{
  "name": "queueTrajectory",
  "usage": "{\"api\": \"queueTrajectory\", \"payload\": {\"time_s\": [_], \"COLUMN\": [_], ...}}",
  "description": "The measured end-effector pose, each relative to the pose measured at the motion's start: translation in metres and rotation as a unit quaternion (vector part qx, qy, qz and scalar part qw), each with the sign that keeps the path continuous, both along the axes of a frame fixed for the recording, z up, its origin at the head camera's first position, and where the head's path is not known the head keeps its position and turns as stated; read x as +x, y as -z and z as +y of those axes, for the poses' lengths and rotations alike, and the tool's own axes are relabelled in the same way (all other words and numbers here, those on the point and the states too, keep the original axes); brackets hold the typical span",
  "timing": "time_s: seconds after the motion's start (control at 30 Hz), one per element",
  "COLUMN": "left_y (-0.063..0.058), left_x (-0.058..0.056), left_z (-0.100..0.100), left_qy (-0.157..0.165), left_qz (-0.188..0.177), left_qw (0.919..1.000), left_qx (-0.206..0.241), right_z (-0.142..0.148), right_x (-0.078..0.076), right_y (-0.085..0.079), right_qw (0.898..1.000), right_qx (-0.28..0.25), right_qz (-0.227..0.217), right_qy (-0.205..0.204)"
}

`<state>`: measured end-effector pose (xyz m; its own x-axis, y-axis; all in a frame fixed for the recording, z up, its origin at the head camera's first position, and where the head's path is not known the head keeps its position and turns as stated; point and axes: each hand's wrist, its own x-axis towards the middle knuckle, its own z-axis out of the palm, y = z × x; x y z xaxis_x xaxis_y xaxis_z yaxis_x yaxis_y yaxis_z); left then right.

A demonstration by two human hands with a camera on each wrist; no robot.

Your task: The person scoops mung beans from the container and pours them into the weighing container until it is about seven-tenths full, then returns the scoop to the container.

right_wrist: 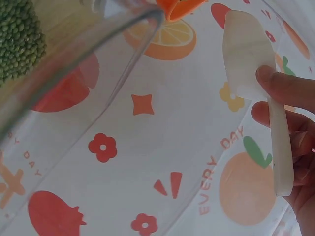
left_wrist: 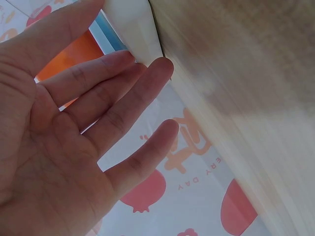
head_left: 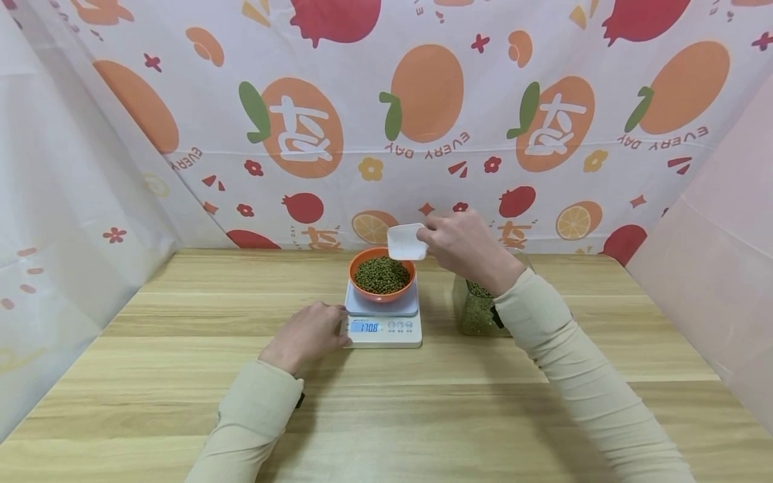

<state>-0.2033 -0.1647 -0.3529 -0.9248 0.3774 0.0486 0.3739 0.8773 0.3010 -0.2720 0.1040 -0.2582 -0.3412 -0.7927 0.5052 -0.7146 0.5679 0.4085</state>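
An orange bowl (head_left: 380, 296) of green mung beans (head_left: 382, 274) sits on the platform of a white kitchen scale (head_left: 386, 341), whose display reads 170.8. Just above the bowl's right rim, my right hand (head_left: 470, 247) holds a white scoop (head_left: 403, 243) by its handle. The right wrist view shows thumb and fingers round that handle, and no beans show in the scoop (right_wrist: 248, 51). My left hand (head_left: 309, 335) rests at the scale's left side. Its fingers are spread and fairly straight in the left wrist view, tips at the scale's edge (left_wrist: 133, 29).
To the right of the scale stands a clear container (head_left: 474, 312) of mung beans, partly hidden behind my right forearm. A fruit-printed curtain (head_left: 374, 181) hangs along the back edge of the wooden table (head_left: 392, 422), and pale sheets border both sides.
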Motion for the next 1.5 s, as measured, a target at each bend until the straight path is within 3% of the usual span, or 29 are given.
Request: {"api": "queueTrajectory", "payload": {"time_s": [0.87,1.5], "left_y": [0.001,0.001], "left_x": [0.001,-0.001], "left_z": [0.001,0.0], "left_qy": [-0.009,-0.002], "left_qz": [-0.014,-0.004], "left_qw": [0.9999,1.0], "left_qx": [0.0,-0.006], "right_z": [0.026,0.044], "right_x": [-0.002,-0.003], "right_y": [0.004,0.0], "right_qw": [0.997,0.986], "right_qx": [-0.074,-0.133], "right_qz": [-0.025,-0.099], "right_qy": [0.011,0.014]}}
